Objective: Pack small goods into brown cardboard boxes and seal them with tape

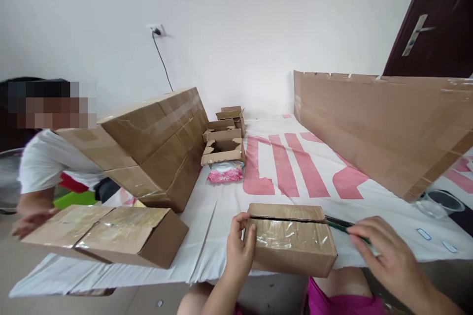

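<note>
A small taped cardboard box [288, 236] lies at the table's front edge, right before me. My left hand [240, 243] grips its left end, the thumb on the near top flap and the fingers around the far corner. A dark line runs lengthwise across the top; whether it is a gap or a band I cannot tell. At the box's right end, my right hand [388, 253] pinches a dark green strip [338, 224] that reaches to the box's top edge. The strip's exact kind is unclear.
Left stand a taped cardboard box with a dark band [107, 234] and a large carton stack [155, 142]; a co-worker's hand [35, 224] is beside them. Behind are open small boxes [223, 150] and a pink wipes pack [224, 173]. A cardboard panel [380, 123] and clear container [441, 203] are right.
</note>
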`<state>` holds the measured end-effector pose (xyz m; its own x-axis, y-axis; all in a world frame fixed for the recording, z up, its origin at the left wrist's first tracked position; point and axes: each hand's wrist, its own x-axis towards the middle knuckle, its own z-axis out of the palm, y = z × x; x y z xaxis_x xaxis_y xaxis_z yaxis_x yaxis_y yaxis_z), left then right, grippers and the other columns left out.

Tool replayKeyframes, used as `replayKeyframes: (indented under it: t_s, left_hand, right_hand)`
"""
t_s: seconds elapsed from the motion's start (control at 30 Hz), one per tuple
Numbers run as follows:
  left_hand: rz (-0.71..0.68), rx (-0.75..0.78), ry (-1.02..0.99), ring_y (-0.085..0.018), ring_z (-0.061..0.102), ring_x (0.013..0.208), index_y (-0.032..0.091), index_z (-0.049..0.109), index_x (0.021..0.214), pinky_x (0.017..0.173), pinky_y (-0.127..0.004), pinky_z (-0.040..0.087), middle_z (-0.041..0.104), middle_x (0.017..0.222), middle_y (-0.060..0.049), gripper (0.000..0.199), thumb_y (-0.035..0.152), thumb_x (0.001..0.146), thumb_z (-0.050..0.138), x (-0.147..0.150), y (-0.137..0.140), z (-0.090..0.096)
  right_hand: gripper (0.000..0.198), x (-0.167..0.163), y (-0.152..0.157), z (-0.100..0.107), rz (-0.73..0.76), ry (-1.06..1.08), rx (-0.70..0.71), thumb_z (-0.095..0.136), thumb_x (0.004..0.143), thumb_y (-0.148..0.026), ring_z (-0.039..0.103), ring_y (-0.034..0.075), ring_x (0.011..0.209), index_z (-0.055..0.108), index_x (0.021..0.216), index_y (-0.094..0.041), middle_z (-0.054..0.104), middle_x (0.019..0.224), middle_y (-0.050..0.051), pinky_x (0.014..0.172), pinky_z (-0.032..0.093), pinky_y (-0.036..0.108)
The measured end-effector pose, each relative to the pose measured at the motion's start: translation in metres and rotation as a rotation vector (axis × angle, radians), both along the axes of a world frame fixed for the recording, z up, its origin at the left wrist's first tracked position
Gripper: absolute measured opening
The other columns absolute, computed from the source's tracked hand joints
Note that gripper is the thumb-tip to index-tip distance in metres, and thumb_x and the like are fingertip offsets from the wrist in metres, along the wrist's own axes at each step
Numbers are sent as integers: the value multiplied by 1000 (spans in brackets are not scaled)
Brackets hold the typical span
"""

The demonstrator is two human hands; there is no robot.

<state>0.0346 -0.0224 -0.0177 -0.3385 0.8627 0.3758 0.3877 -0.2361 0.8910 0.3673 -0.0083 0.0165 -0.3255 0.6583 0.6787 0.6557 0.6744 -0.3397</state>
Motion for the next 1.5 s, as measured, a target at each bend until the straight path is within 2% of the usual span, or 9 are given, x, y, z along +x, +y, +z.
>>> replayKeyframes:
  t_s: [0.17, 0.3, 0.47, 0.6, 0.73, 0.87, 1.1, 1.3, 1.5]
  left_hand:
    - [24, 23, -9, -21, 66, 89, 20, 52, 107, 79, -33, 52, 65, 93, -6, 28, 41, 90, 55, 2, -7, -12]
    - [-9, -2, -86, -23, 65, 99, 20, 49, 114, 86, -35, 52, 65, 105, -9, 37, 42, 87, 60, -4, -16, -22]
    - [-177, -4, -132, -25, 58, 116, 22, 42, 128, 96, -38, 49, 58, 126, -12, 53, 43, 85, 64, -12, -18, -30]
    - [-148, 55, -42, -24, 59, 112, 23, 49, 124, 94, -38, 49, 59, 120, -10, 40, 41, 89, 58, -10, -13, -27]
    - [-63, 179, 141, -24, 57, 102, 22, 61, 92, 86, -39, 50, 61, 97, -7, 20, 40, 90, 55, -5, -8, -22]
    - [-38, 275, 292, -25, 55, 96, 22, 59, 87, 81, -41, 49, 60, 84, -6, 19, 35, 92, 46, -4, -7, -25]
    - [-50, 346, 356, -25, 54, 96, 24, 56, 93, 81, -40, 48, 59, 85, -5, 12, 27, 92, 45, -6, -9, -28]
    - [-49, 353, 348, -24, 54, 94, 24, 55, 91, 80, -39, 47, 58, 82, -4, 12, 27, 92, 43, -4, -9, -28]
    - [-71, 400, 351, -25, 51, 96, 23, 54, 94, 80, -39, 46, 56, 83, -5, 10, 23, 90, 45, -5, -7, -30]
  right_hand:
    - [16, -67, -17, 14, 308, -95, 6, 58, 88, -17, 60, 20, 87, 64, 102, -23, 65, 90, 5, 79, 53, 35]
    - [18, -75, -13, 4, 359, -178, -1, 59, 88, -19, 59, 22, 93, 64, 104, -24, 63, 97, 5, 83, 52, 39]
    - [8, -35, 22, -27, 20, 135, 3, 49, 93, -23, 59, 20, 86, 57, 92, -23, 61, 89, 5, 75, 50, 34]
    - [16, 4, 50, -73, -219, -105, -232, 54, 87, -33, 63, 26, 88, 64, 92, -22, 67, 93, 9, 75, 52, 39]
    - [36, 27, 57, -108, -256, -427, -353, 54, 79, -18, 63, 30, 98, 67, 111, -24, 69, 110, 11, 81, 51, 43]
    - [40, 38, 61, -113, -169, -420, -396, 44, 82, -12, 64, 25, 94, 65, 116, -17, 67, 105, 13, 83, 52, 39]
    - [40, 42, 49, -49, -153, -156, -149, 44, 88, -22, 60, 26, 110, 54, 127, -20, 60, 117, 13, 93, 52, 42]
    - [56, 21, 9, 54, 351, -457, -182, 60, 84, -20, 60, 22, 116, 50, 137, -36, 63, 128, 2, 95, 54, 31]
    - [60, 4, 9, 69, 394, -587, -209, 58, 81, -11, 63, 20, 113, 54, 135, -35, 65, 128, 0, 93, 56, 31]
